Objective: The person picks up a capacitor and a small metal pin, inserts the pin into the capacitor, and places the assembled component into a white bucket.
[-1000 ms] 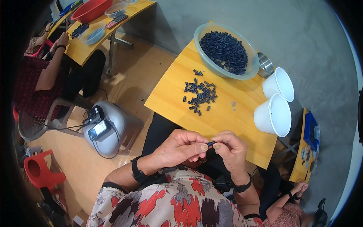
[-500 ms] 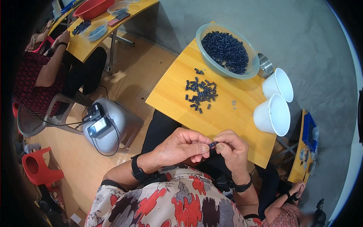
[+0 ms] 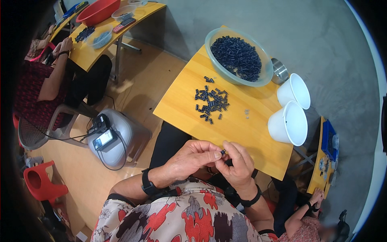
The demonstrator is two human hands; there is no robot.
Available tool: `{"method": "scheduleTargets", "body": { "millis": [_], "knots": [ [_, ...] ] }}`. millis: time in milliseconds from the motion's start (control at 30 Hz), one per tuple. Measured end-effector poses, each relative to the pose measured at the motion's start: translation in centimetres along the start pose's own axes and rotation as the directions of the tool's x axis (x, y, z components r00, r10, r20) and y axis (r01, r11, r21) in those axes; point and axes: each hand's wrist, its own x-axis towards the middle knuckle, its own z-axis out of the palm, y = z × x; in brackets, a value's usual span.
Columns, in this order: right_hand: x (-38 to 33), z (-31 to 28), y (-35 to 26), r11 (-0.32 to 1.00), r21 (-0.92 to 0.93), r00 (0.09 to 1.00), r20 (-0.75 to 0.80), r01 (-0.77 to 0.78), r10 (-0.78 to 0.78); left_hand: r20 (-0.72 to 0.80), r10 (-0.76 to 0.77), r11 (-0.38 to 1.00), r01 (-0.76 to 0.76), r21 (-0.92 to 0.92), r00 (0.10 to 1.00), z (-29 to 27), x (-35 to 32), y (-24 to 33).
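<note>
My left hand (image 3: pixel 187 160) pinches a small dark blue-black plastic piece (image 3: pixel 223 152) between thumb and forefinger, above my lap at the table's near edge. Against it my right hand (image 3: pixel 236 165) is closed, thumb and fingertips at the same piece; the fingers cover most of it. Beyond my hands, a loose heap of similar short, tube-like dark pieces (image 3: pixel 211 101) lies on the yellow table (image 3: pixel 242 137). Several tiny pale bits (image 3: pixel 247 114) lie right of the heap.
A translucent basin (image 3: pixel 266 78) full of dark pieces stands at the table's far end. Beside it are a steel bowl (image 3: pixel 279 70) and two white buckets (image 3: pixel 275 127) (image 3: pixel 285 94). A grey stool (image 3: pixel 121 139) with devices stands left. Co-workers sit left and lower right.
My right hand has turned and shifted slightly left, its fingers now more upright around the piece. The left hand keeps its pinch. The whole view has shifted slightly.
</note>
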Motion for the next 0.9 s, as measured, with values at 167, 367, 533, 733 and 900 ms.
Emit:
{"method": "scheduleTargets", "body": {
  "millis": [167, 367, 533, 733, 900],
  "knots": [
    [-0.1, 0.1, 0.3, 0.996, -0.064, 0.998, 0.006, 0.068, -0.068, -0.046, -0.027, 1.000, 0.027, -0.008, 0.999, 0.0, 0.3, -0.6],
    [-0.2, 0.4, 0.8, 0.996, -0.071, 0.997, -0.044, 0.057, -0.061, -0.053, 0.016, 1.000, -0.015, 0.016, 0.998, 0.6, 0.7, -0.8],
    [-0.4, 0.9, 1.4, 0.998, -0.038, 0.997, -0.070, 0.040, -0.042, -0.071, 0.037, 0.999, -0.037, 0.010, 0.997, 0.7, 1.1, -0.7],
    [-0.9, 1.9, 2.7, 0.999, 0.001, 0.998, -0.057, 0.037, -0.037, -0.127, 0.018, 0.999, -0.014, 0.032, 0.992, 0.2, 1.8, -1.6],
    [-1.1, 1.5, 2.8, 0.993, 0.094, 0.997, -0.001, -0.076, 0.076, -0.099, 0.010, 1.000, -0.008, 0.021, 0.995, 0.0, 2.0, -1.8]
  ]
}}
